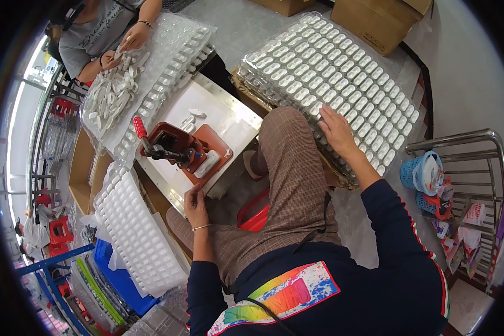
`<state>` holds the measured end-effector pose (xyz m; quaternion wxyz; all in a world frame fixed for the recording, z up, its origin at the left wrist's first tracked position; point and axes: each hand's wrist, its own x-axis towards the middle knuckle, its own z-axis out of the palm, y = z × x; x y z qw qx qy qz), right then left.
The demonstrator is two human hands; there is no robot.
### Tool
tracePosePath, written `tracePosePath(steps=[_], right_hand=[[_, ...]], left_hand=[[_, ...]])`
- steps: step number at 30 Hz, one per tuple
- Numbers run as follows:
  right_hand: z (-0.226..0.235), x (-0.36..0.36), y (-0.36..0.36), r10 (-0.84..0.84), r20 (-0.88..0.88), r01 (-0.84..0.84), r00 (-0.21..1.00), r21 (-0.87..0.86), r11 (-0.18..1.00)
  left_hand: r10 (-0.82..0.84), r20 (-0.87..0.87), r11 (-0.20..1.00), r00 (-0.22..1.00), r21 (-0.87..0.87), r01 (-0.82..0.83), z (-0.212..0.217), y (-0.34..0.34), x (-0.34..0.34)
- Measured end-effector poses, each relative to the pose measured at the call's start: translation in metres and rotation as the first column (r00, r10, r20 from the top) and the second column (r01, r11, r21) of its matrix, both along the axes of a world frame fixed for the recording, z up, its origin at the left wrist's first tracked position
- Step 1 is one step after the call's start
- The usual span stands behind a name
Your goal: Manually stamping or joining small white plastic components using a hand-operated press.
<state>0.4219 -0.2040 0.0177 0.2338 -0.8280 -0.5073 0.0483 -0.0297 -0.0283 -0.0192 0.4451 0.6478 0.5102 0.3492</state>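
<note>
1. Left hand [196, 206]: fingers bent, thumb close to them, at the near edge of the press base; can't tell if it grips anything.
2. Right hand [338, 130]: open, fingers extended over the near-left side of a clear plastic tray [251, 71] filled with rows of white oval pieces [309, 75].
3. Just ahead of left hand: red metal lever press [193, 162], red-gripped handle; one white oblong piece [208, 163] sits on its base.
4. Left of left hand: white sheet with rows of raised bumps [140, 232].
5. Beyond press from left hand: loose white oval parts [196, 113] on white-topped, metal-edged bench [224, 106].
6. Farther ahead-left: heap of white plastic pieces [115, 89], co-worker's hands [134, 36] above it.
</note>
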Motion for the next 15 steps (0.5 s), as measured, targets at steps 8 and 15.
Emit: tracePosePath(steps=[8,15], right_hand=[[0.009,-0.005,0.011,0.050,0.008,-0.048,0.999,-0.159,0.986],[-0.007,0.006,0.024,0.070,0.058,-0.072,0.996,0.026,0.997]], left_hand=[[0.109,0.104,0.992,0.989,-0.068,-0.102,0.003,-0.034,-0.022],[0.145,0.123,0.984,0.982,-0.120,-0.130,0.002,-0.043,-0.031]])
